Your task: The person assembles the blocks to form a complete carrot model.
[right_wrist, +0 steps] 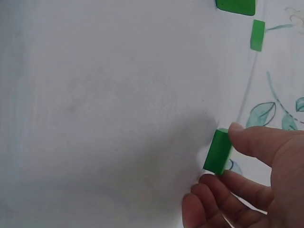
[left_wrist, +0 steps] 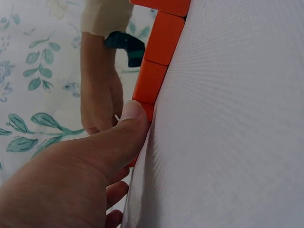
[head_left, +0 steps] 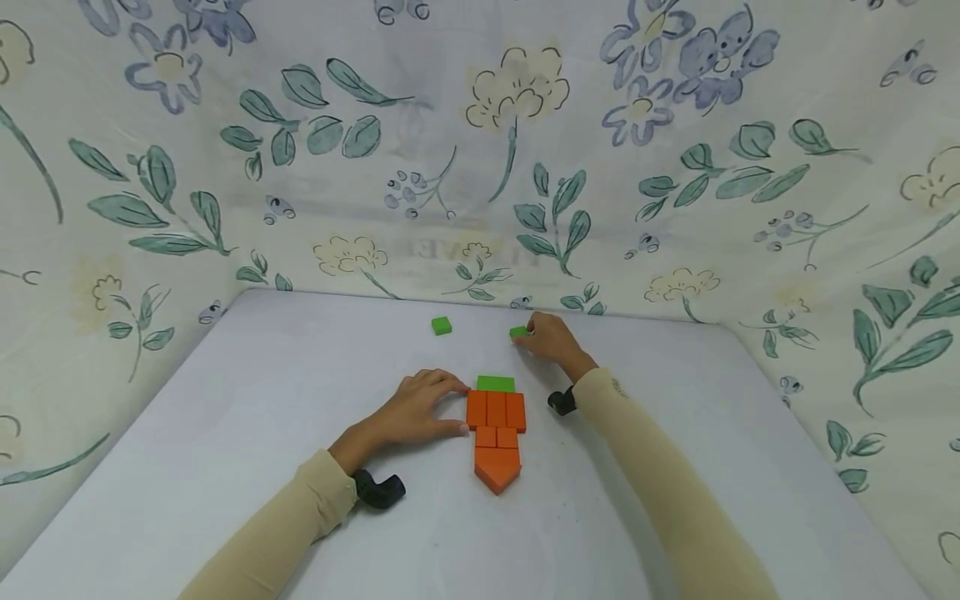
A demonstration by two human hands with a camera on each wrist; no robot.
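Flat blocks form a column on the white table (head_left: 360, 550). A green block (head_left: 496, 384) tops three upright orange blocks (head_left: 496, 410); below come two small orange blocks (head_left: 496, 437) and an orange piece with a pointed end (head_left: 497, 468). At the column's left side rests my left hand (head_left: 420, 410), its extended thumb and forefinger touching the orange edge; in the left wrist view the thumb (left_wrist: 124, 135) lies against the orange sides. Near the table's back edge, my right hand (head_left: 553, 340) pinches a small green block (right_wrist: 217, 152) between thumb and fingers.
Another small green block (head_left: 442, 326) lies farther left near the back edge. A floral cloth (head_left: 450, 167) rises behind the table and along both sides. Black straps with curved mounts (head_left: 381, 490) sit at both wrists.
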